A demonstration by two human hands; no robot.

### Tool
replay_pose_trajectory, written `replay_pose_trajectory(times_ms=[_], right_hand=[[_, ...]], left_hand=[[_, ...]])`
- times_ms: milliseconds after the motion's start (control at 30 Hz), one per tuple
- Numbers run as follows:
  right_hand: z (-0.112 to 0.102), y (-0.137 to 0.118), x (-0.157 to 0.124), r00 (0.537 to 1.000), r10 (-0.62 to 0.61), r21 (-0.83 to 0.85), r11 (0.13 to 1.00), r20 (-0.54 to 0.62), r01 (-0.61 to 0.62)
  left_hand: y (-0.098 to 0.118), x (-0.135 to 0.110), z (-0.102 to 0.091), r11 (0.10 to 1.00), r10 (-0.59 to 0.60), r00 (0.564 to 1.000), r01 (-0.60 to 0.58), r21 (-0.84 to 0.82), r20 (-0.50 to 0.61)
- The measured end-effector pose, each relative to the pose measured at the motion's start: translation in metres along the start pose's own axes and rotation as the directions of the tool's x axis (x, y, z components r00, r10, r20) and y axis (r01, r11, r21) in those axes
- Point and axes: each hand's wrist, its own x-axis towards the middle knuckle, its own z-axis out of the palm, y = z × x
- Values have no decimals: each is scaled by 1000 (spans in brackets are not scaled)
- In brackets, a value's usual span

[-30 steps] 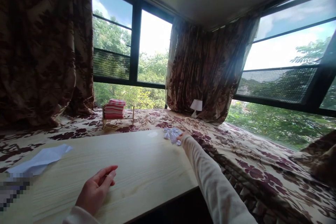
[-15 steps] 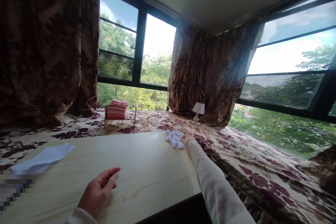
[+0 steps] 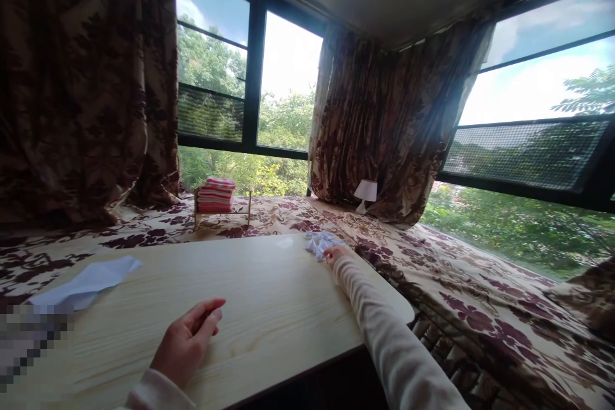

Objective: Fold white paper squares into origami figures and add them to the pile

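My left hand (image 3: 188,338) hovers over the pale wood-grain table (image 3: 230,288) near its front. Its fingers are curled together with the thumb against them, and nothing shows in them. My right arm reaches across to the far right part of the table, where my right hand (image 3: 339,256) is at a cluster of folded white paper pieces (image 3: 317,245). Its fingertips are closed at the near right edge of the cluster, on what looks like one folded paper piece; the hand partly hides it. A larger creased white paper sheet (image 3: 91,282) lies at the table's left.
Behind the table, a small rack (image 3: 221,211) holds a stack of red-and-white striped cloths (image 3: 216,195). A small white lamp (image 3: 366,192) stands by the curtains (image 3: 365,122). Floral fabric (image 3: 475,314) borders the table's right side. A blurred patch covers the lower left corner.
My right hand has shifted from the right side of the folded paper cluster to its near edge, covering part of it. My left hand keeps much the same pose. The view has tilted slightly.
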Motion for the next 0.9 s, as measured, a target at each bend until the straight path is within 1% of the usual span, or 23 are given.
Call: replay_pose_trajectory(times_ms=[133, 267, 433, 567, 900], right_hand=[[-15, 6, -3, 997, 39, -57, 998, 61, -35], [-25, 6, -8, 997, 27, -82, 996, 74, -21], [-16, -5, -6, 999, -11, -78, 997, 46, 15], [-8, -10, 0, 999, -12, -82, 997, 32, 15], [-4, -8, 7, 993, -19, -135, 990, 119, 36]], left_hand=[[5, -2, 1, 1000, -4, 1000, 4, -22, -8], [6, -2, 1, 1000, -8, 1000, 7, -28, -10], [1, 0, 2, 1000, 13, 1000, -13, -20, 1], [0, -1, 2, 1000, 8, 1000, -8, -17, 3], [-1, 0, 2, 1000, 11, 1000, -10, -4, 16]])
